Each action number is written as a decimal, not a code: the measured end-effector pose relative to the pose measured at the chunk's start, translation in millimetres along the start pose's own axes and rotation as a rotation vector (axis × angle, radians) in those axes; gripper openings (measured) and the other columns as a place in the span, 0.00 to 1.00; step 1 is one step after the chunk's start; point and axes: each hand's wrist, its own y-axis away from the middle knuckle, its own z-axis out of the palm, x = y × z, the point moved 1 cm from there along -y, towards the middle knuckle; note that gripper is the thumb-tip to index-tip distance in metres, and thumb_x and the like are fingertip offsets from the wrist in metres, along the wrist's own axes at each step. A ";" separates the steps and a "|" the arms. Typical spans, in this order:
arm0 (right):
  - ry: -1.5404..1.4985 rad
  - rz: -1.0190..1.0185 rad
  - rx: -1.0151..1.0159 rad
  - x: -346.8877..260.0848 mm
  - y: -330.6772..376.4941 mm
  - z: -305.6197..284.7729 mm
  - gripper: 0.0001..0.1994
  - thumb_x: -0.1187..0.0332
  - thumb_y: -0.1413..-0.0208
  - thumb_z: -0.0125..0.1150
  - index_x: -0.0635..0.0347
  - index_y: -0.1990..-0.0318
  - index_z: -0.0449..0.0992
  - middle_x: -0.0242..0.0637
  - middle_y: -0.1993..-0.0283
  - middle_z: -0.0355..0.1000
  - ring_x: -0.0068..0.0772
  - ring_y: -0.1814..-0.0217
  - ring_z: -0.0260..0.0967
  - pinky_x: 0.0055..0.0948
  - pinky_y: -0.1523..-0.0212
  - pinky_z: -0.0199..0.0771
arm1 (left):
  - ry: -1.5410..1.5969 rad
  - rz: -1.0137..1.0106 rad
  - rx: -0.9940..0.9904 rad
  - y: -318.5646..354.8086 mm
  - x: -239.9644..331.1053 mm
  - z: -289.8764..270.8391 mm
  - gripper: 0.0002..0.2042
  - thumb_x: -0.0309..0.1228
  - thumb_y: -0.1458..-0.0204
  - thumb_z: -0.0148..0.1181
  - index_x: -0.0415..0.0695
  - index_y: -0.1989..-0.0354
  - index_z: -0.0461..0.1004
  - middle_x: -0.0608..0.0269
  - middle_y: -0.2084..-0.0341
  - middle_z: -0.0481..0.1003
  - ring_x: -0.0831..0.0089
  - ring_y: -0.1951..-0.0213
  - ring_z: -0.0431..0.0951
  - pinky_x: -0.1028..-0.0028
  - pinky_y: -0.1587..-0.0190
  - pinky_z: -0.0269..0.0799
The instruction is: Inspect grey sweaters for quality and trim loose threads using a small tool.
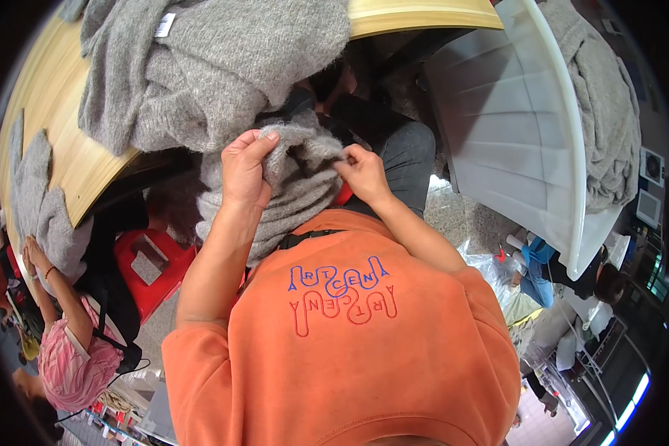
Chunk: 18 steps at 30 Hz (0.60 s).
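Note:
A fuzzy grey knitted garment [305, 190] lies bunched over my lap, with an opening in it facing up. My left hand [248, 169] is closed on its upper edge, thumb pressed over the wool. On the other side of the opening my right hand [363, 175] pinches the edge between thumb and fingertips. Just beyond my hands a large heap of the same grey knitwear [201, 82] spreads over the table and hangs down its near side. A small white label [165, 25] shows on that heap.
The pale wooden table [70, 160] curves around the front and left. At right stands a big white plastic bin [516, 141], with more grey knitwear [596, 104] beyond it. A red stool [154, 273] is at left, near a co-worker in pink [78, 353] handling grey knitwear [48, 215].

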 end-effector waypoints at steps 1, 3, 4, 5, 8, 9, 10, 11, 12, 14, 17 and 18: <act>-0.269 0.116 -0.008 3.5 -1.4 2.9 0.03 0.78 0.56 0.55 0.62 0.72 0.68 0.31 0.80 0.67 0.18 0.78 0.65 0.16 0.80 0.64 | 0.004 0.020 -0.020 0.3 0.6 -2.1 0.01 0.20 0.56 0.52 0.36 0.76 0.70 0.59 0.77 0.74 0.77 0.75 0.73 0.79 0.69 0.69; -0.685 0.335 -0.011 10.1 -2.8 6.0 0.02 0.77 0.54 0.51 0.61 0.72 0.67 0.34 0.79 0.68 0.23 0.77 0.67 0.20 0.80 0.67 | -0.010 0.000 -0.018 0.3 0.5 -6.0 0.02 0.20 0.55 0.51 0.35 0.74 0.69 0.58 0.75 0.74 0.75 0.74 0.73 0.78 0.67 0.69; -0.705 0.299 -0.028 11.0 -3.3 6.5 0.02 0.77 0.54 0.51 0.61 0.72 0.67 0.34 0.79 0.68 0.23 0.77 0.67 0.20 0.80 0.67 | -0.030 -0.024 -0.021 0.2 -0.3 -7.4 0.03 0.21 0.55 0.50 0.35 0.72 0.69 0.57 0.73 0.74 0.73 0.72 0.74 0.77 0.65 0.70; -0.823 0.417 -0.033 12.5 -3.9 6.1 0.02 0.76 0.53 0.49 0.60 0.71 0.66 0.35 0.77 0.68 0.25 0.76 0.68 0.22 0.79 0.69 | -0.019 -0.017 -0.052 -0.1 -2.2 -7.0 0.03 0.21 0.55 0.50 0.35 0.72 0.69 0.57 0.73 0.74 0.73 0.72 0.74 0.77 0.65 0.70; -0.990 0.533 -0.072 9.1 -9.0 -2.3 0.04 0.76 0.51 0.42 0.61 0.67 0.63 0.39 0.70 0.69 0.32 0.71 0.70 0.31 0.72 0.73 | -0.020 -0.036 -0.051 -0.2 -9.7 -4.3 0.01 0.19 0.56 0.53 0.36 0.76 0.70 0.61 0.77 0.73 0.78 0.76 0.72 0.80 0.70 0.68; -1.129 0.487 -0.014 5.8 -12.6 -8.3 0.04 0.76 0.51 0.41 0.61 0.67 0.63 0.40 0.68 0.69 0.35 0.68 0.69 0.37 0.68 0.72 | -0.029 -0.055 -0.066 0.4 -11.7 -3.1 0.01 0.19 0.57 0.53 0.36 0.76 0.70 0.61 0.77 0.73 0.79 0.76 0.72 0.80 0.71 0.68; -1.266 0.438 0.044 1.8 -16.3 -15.0 0.05 0.77 0.51 0.40 0.62 0.67 0.63 0.42 0.66 0.68 0.37 0.65 0.69 0.42 0.64 0.71 | -0.031 -0.065 -0.094 1.2 -13.3 -2.0 0.00 0.19 0.57 0.53 0.37 0.76 0.70 0.62 0.77 0.73 0.79 0.76 0.72 0.81 0.71 0.67; -1.366 0.415 0.108 -2.3 -19.8 -22.4 0.06 0.77 0.51 0.39 0.62 0.66 0.63 0.44 0.63 0.67 0.41 0.61 0.68 0.49 0.60 0.69 | -0.032 -0.056 -0.094 2.0 -14.8 -0.9 0.00 0.19 0.57 0.53 0.36 0.76 0.70 0.62 0.78 0.73 0.80 0.77 0.71 0.81 0.72 0.67; -1.501 0.377 0.134 -7.1 -21.9 -29.4 0.07 0.77 0.51 0.39 0.63 0.65 0.63 0.45 0.63 0.68 0.41 0.61 0.68 0.46 0.59 0.69 | -0.046 -0.069 -0.060 2.8 -15.3 -1.2 0.00 0.19 0.57 0.53 0.36 0.76 0.70 0.62 0.78 0.73 0.80 0.77 0.71 0.81 0.72 0.67; -1.594 0.320 0.202 -16.5 -24.2 -40.4 0.08 0.78 0.52 0.38 0.64 0.64 0.64 0.44 0.63 0.68 0.38 0.62 0.68 0.39 0.58 0.70 | -0.081 -0.076 -0.106 4.2 -17.1 -0.1 0.01 0.19 0.57 0.54 0.37 0.77 0.71 0.63 0.79 0.73 0.81 0.77 0.71 0.81 0.73 0.66; -1.467 0.059 0.034 -30.5 -15.3 -51.6 0.09 0.80 0.55 0.42 0.65 0.64 0.65 0.40 0.65 0.68 0.31 0.64 0.69 0.30 0.59 0.70 | -0.085 -0.098 -0.098 4.1 -19.5 -0.1 0.02 0.19 0.57 0.54 0.37 0.78 0.71 0.65 0.80 0.72 0.82 0.78 0.69 0.82 0.74 0.64; -1.439 0.113 0.059 -33.7 -10.1 -51.2 0.09 0.80 0.55 0.42 0.65 0.64 0.65 0.40 0.65 0.68 0.31 0.64 0.69 0.30 0.59 0.70 | -0.091 -0.100 -0.099 3.7 -20.2 -0.2 0.02 0.19 0.58 0.54 0.38 0.79 0.71 0.65 0.80 0.72 0.83 0.78 0.69 0.83 0.75 0.64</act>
